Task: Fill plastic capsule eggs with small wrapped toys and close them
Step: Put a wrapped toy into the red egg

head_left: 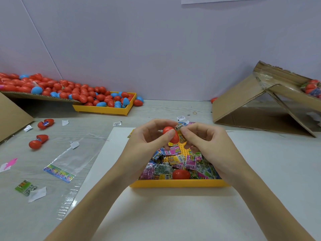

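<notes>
Head view, one frame. Left hand point(152, 136): centre of frame, fingers and thumb clamped on a red egg point(171, 134) held above the near tray point(178, 183). Right hand point(206, 145): just right of the egg, fingertips pinched together on a wrapped toy point(180, 126) at the egg's upper right edge; whether the toy is inside the egg cannot be told. Near tray: yellow, centre, on a white sheet point(156, 214), holding a heap of toy packets point(182, 162) and one loose red egg half point(181, 174) at its front wall. Far tray point(104, 110): yellow, middle left, filled with red and blue eggs. Egg pile point(43, 86): upper left, on a cardboard flap, mostly red, a few blue. Two open red eggs point(45, 123) point(38, 141): left of frame, on the table, well apart from the hands. Clear bag point(66, 164): lower left, flat. Green packet point(25, 187): lower left, beside paper scraps. Cardboard box point(260, 105): right, tipped on its side, eggs in a bag at its top right edge.
</notes>
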Motion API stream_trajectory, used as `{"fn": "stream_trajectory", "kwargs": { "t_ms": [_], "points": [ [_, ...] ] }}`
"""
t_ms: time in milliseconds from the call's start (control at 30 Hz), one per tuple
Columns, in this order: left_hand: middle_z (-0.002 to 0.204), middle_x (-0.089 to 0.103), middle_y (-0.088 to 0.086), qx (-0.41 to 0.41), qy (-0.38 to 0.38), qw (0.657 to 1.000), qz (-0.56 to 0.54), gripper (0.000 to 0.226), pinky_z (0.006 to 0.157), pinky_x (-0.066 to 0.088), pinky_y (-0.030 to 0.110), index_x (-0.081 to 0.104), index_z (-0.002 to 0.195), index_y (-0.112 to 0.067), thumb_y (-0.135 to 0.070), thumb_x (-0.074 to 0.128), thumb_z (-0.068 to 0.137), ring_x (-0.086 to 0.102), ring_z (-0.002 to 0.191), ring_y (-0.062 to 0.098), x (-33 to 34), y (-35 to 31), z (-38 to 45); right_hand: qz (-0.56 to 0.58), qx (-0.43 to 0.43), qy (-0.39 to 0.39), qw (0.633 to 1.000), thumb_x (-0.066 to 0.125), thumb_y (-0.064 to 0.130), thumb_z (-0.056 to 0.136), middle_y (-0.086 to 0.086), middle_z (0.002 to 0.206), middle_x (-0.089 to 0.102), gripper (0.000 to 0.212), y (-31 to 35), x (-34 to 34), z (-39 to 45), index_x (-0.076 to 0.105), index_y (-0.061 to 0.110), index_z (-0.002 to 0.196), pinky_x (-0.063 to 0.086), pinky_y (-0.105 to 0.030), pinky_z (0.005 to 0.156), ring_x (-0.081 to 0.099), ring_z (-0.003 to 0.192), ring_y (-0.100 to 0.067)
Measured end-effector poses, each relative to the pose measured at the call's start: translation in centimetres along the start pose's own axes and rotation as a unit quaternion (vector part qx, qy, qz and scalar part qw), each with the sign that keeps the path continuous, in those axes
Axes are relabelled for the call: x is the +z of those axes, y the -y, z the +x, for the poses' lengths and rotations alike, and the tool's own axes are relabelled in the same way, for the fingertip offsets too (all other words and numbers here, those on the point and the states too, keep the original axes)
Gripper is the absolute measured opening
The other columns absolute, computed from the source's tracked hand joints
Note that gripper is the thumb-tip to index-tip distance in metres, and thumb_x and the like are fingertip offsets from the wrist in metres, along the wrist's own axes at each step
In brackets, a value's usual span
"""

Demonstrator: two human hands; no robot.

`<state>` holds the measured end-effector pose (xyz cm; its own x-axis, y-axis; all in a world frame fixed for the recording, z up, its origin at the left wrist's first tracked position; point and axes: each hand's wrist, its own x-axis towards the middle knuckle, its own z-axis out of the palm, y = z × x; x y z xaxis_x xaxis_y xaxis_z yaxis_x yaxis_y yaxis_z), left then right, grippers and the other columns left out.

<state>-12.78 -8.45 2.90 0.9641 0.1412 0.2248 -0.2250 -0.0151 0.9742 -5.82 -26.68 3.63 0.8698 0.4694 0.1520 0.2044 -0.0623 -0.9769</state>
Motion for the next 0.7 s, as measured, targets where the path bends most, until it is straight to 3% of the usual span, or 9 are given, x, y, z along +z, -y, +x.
{"fn": "stream_trajectory", "kwargs": {
  "t_ms": [133, 267, 433, 700],
  "points": [
    [0.110, 0.074, 0.008, -0.022, 0.004, 0.999, -0.025, 0.028, 0.081, 0.057, 0.027, 0.077, 0.116, -0.023, -0.032, 0.072, 0.090, 0.064, 0.093, 0.028, -0.27, 0.03, 0.18, 0.023, 0.021, -0.004, 1.000, 0.068, 0.035, 0.096, -0.001, 0.088, 0.079, 0.018, 0.09, 0.01, 0.01, 0.080, 0.021, 0.096, 0.058, -0.033, 0.075, 0.074, 0.078, -0.015],
    [0.115, 0.074, 0.008, -0.024, -0.001, 0.999, -0.023, 0.028, 0.083, 0.057, 0.026, 0.078, 0.115, -0.025, -0.034, 0.072, 0.090, 0.065, 0.099, 0.039, -0.44, 0.03, 0.35, 0.034, 0.025, -0.013, 0.999, 0.068, 0.035, 0.095, 0.000, 0.089, 0.080, 0.018, 0.23, -0.07, 0.00, 0.081, 0.022, 0.096, 0.057, -0.027, 0.069, 0.075, 0.077, -0.014],
    [0.110, 0.075, 0.003, -0.001, -0.003, 1.000, 0.002, 0.027, 0.079, 0.055, 0.021, 0.077, 0.116, -0.025, -0.035, 0.075, 0.090, 0.068, 0.088, 0.015, -0.44, -0.08, 0.31, 0.029, 0.025, -0.005, 0.999, 0.065, 0.048, 0.090, 0.002, 0.091, 0.080, 0.030, 0.56, 0.04, -0.04, 0.083, 0.024, 0.095, 0.055, -0.022, 0.065, 0.076, 0.080, -0.016],
    [0.110, 0.077, -0.001, 0.063, -0.024, 0.995, 0.068, 0.036, 0.086, 0.062, 0.033, 0.074, 0.114, -0.027, -0.029, 0.085, 0.080, 0.074, 0.103, 0.023, -0.11, -0.13, 0.03, 0.010, 0.030, 0.031, 0.999, 0.070, 0.044, 0.082, 0.004, 0.091, 0.081, 0.031, 0.78, -0.19, -0.29, 0.081, 0.023, 0.102, 0.059, -0.018, 0.068, 0.078, 0.086, -0.013]
  ]
}}
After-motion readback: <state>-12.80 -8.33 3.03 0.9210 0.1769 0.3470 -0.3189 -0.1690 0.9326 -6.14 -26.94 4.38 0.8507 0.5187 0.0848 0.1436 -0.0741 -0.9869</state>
